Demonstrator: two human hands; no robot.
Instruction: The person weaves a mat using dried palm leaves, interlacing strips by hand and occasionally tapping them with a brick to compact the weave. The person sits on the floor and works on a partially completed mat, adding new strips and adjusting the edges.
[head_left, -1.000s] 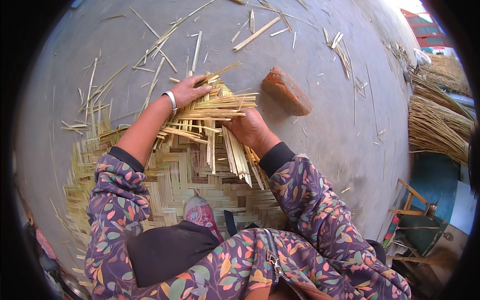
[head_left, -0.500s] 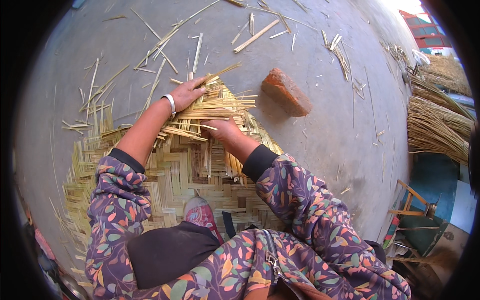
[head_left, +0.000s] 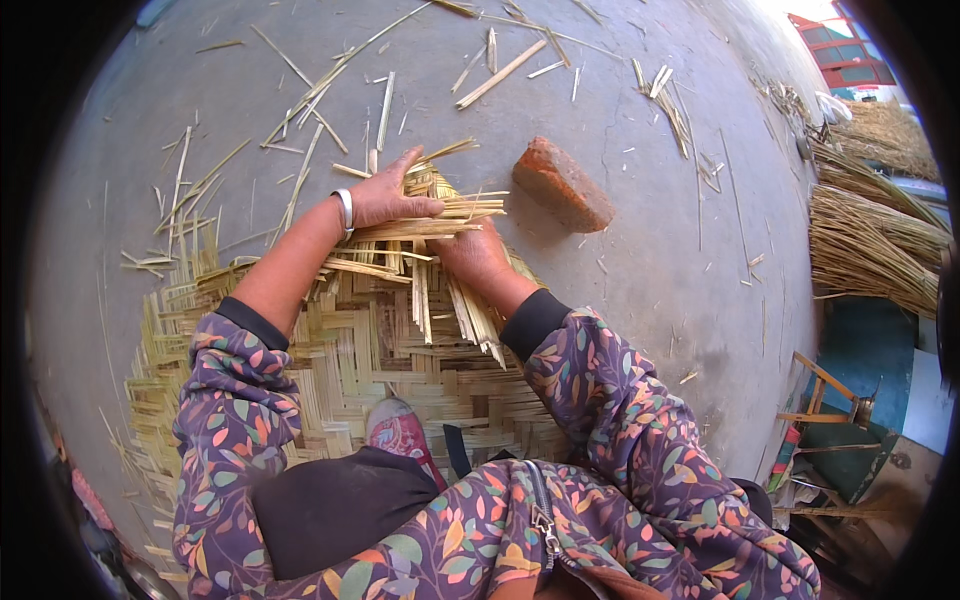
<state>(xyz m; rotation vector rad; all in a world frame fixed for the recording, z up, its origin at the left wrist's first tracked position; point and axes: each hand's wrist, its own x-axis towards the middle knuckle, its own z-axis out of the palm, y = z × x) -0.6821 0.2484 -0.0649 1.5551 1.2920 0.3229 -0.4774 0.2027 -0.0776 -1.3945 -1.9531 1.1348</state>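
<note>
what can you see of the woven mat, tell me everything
The woven mat looks made of flat, yellowish plant strips plaited in a stepped pattern. It lies on the grey floor, with loose strip ends jutting from its far edge. A red patterned shoe rests on it. The left hand and right hand touch strips at that edge, which hide part of the right hand.
</note>
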